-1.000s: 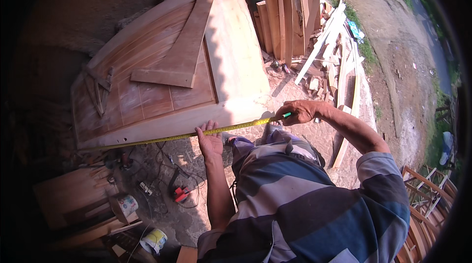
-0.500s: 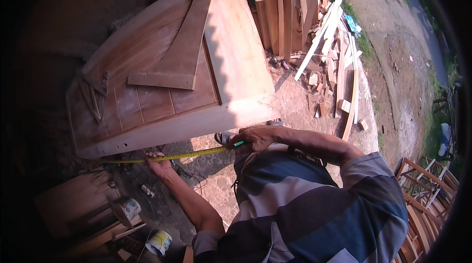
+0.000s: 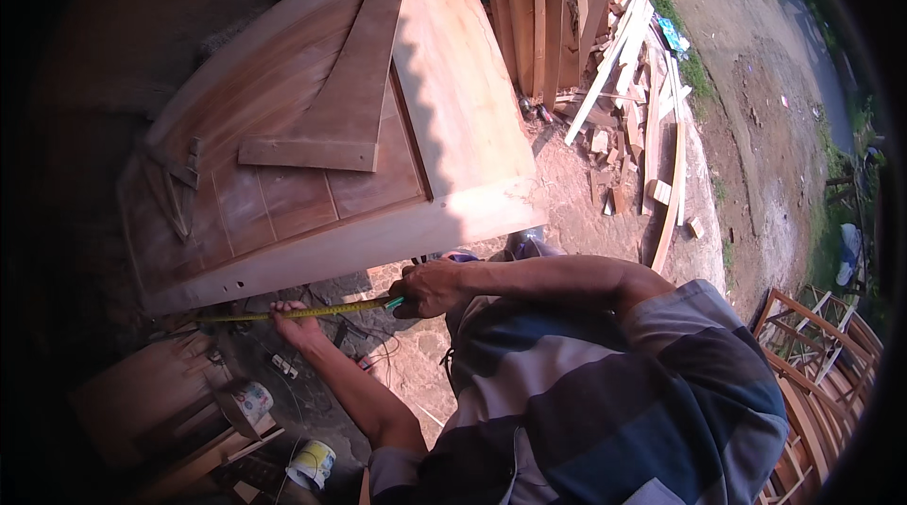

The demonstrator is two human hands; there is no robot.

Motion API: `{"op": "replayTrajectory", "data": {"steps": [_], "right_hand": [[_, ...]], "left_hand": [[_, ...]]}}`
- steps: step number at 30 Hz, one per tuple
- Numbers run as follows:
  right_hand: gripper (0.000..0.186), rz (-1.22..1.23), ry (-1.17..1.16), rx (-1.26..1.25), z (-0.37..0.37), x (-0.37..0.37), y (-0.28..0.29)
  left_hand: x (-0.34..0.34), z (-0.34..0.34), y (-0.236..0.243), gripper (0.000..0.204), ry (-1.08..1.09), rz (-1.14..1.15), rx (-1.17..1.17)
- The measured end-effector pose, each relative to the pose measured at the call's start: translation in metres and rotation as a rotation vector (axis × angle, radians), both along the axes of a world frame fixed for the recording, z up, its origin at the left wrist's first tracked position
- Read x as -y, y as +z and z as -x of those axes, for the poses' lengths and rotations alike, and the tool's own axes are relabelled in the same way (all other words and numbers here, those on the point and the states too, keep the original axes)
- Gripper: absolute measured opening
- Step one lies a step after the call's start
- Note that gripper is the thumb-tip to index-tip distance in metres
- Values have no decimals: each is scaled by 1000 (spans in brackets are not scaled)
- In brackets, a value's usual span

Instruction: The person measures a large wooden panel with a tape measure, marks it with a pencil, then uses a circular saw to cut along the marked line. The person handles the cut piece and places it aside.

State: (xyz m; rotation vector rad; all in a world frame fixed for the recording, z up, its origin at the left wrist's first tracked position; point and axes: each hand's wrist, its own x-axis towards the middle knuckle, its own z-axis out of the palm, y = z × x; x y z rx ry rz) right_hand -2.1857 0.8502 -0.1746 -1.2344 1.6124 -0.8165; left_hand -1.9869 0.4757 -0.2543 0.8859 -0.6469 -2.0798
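My left hand (image 3: 295,324), at the lower left, has its fingers curled on a yellow measuring-tape blade (image 3: 340,309). The blade runs on leftward into shadow, below the near edge of a large wooden door panel (image 3: 368,234). My right hand (image 3: 423,288) grips the other end of the tape, with a small green object (image 3: 395,303) at its fingers; the tape's case is mostly hidden. On the panel lie a wide tapered board (image 3: 331,127) with a short crosspiece and a small wooden frame (image 3: 172,179), both apart from my hands.
Upright planks (image 3: 539,23) stand at the upper right beside a pile of offcuts (image 3: 652,118). A dirt path (image 3: 765,146) runs along the right, with wooden frames (image 3: 812,363) below it. At the lower left are boards (image 3: 142,392), tubs (image 3: 310,463) and cables on the floor (image 3: 359,344).
Both hands have moved left and down in the picture, away from the panel's near edge. My left hand's fingers have closed from spread to curled on the blade; my right still grips the tape.
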Motion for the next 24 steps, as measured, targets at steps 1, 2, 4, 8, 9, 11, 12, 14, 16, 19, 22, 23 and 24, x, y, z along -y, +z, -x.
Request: {"op": "replayTrajectory", "data": {"steps": [1, 2, 4, 8, 9, 11, 12, 14, 16, 19, 22, 23, 24], "right_hand": [[51, -43, 10, -29, 0, 5, 2], [52, -60, 21, -58, 1, 9, 4], [52, -85, 10, -60, 4, 16, 7], [52, -133, 2, 9, 7, 25, 7], [51, -146, 22, 5, 7, 26, 6], [53, -170, 50, -27, 9, 27, 3], [54, -180, 66, -46, 9, 28, 1], [56, -243, 60, -25, 11, 28, -2], [57, -280, 67, -27, 13, 26, -5], [56, -295, 79, -34, 14, 22, -12], [54, -280, 76, 5, 14, 15, -20], [52, -258, 85, 8, 14, 12, -22], [51, -255, 94, 3, 14, 10, -24]], "left_hand": [[0, 2, 1, 16, 27, -35, 32], [0, 3, 1, 20, -27, -17, -25], [-4, 4, 2, 27, -30, 11, -44], [-36, 7, -18, 22, 33, -56, 45], [-45, 8, -24, 22, -5, -67, 16], [-74, 6, -39, 21, 16, -105, 42], [-89, 6, -45, 21, -59, -105, -28], [-123, 7, -57, 21, -103, -107, -101], [-155, 13, -66, 21, -172, -113, -121], [-197, 17, -69, 23, -263, -101, -151], [-228, 21, -65, 26, -300, -112, -90], [-237, 22, -64, 26, -332, -81, -88], [-246, 21, -61, 28, -337, -99, -55]]}}
